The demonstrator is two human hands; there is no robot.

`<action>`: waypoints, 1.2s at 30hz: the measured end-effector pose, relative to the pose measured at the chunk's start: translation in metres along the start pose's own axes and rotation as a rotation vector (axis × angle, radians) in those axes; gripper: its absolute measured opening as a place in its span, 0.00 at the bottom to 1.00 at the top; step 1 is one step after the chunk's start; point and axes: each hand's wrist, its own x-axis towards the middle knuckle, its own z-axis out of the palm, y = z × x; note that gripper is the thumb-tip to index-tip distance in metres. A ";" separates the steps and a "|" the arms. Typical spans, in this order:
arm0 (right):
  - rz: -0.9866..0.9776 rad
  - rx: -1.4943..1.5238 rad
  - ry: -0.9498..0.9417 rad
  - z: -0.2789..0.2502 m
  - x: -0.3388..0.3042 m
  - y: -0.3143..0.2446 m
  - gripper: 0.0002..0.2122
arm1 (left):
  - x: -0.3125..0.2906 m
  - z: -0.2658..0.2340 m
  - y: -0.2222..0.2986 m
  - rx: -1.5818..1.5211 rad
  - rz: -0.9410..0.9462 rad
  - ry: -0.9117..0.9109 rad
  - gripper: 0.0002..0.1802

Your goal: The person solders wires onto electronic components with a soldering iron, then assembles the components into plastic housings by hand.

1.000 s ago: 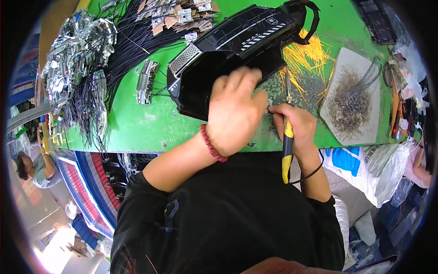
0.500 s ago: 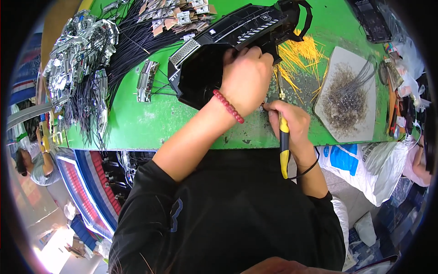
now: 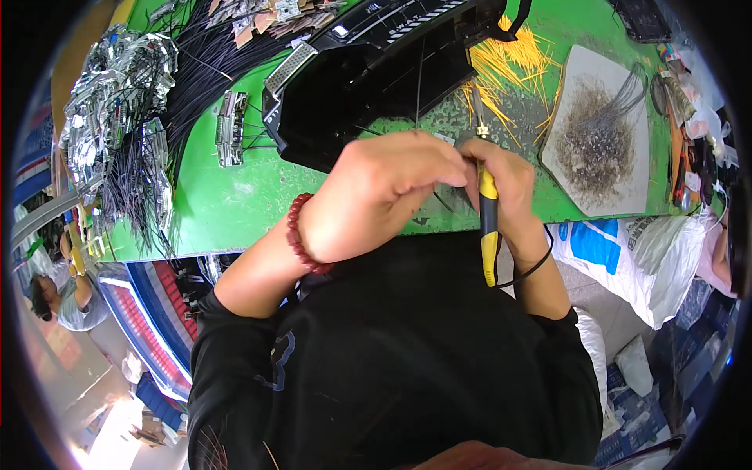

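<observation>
My left hand (image 3: 376,192), with a red bead bracelet at its wrist, is closed in a pinch, fingertips meeting those of my right hand. Thin black wires (image 3: 419,90) run from a black plastic shell (image 3: 345,98) down to the left hand, and a wire end shows below its fingers. What lies right at the fingertips is hidden. A yellow-and-black soldering iron (image 3: 489,215) is in my right hand (image 3: 507,180), its metal tip pointing away from me. The hollow shell lies open side toward me, just beyond the left hand.
Yellow wires (image 3: 513,59) lie behind the iron. To the right sits a pale board (image 3: 580,176) with dark residue and loose wires. Silvery wired parts (image 3: 117,102) are heaped at left; one small wired module (image 3: 231,129) lies beside the shell. White sacks (image 3: 627,266) stand below the table edge.
My left hand has come out of the shell and back toward me, meeting the right hand's fingertips. Black wires now show stretching from the shell. The iron stays in my right hand.
</observation>
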 end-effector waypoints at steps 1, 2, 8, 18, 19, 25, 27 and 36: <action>0.033 0.049 -0.027 0.000 -0.002 0.001 0.13 | -0.003 0.005 -0.005 0.089 0.029 -0.007 0.14; 0.067 0.099 -0.053 0.000 -0.003 0.002 0.13 | -0.005 0.010 -0.010 0.178 0.059 -0.015 0.11; 0.075 0.133 -0.011 0.004 -0.004 0.008 0.14 | -0.014 0.026 -0.032 0.144 -0.007 0.086 0.09; 0.201 0.444 -0.142 -0.011 -0.019 -0.016 0.21 | -0.010 0.037 -0.039 -0.055 -0.133 0.317 0.07; 0.222 0.432 -0.036 -0.002 -0.024 -0.018 0.18 | -0.010 0.037 -0.039 -0.064 -0.127 0.330 0.07; 0.032 0.270 -0.018 -0.008 -0.009 -0.020 0.14 | -0.007 0.029 -0.039 0.128 0.064 0.150 0.09; 0.103 0.400 -0.013 -0.006 -0.013 -0.017 0.14 | -0.009 0.025 -0.035 0.152 0.034 0.112 0.09; 0.168 0.658 0.046 -0.004 -0.017 -0.013 0.23 | -0.007 0.022 -0.029 0.138 -0.024 0.068 0.06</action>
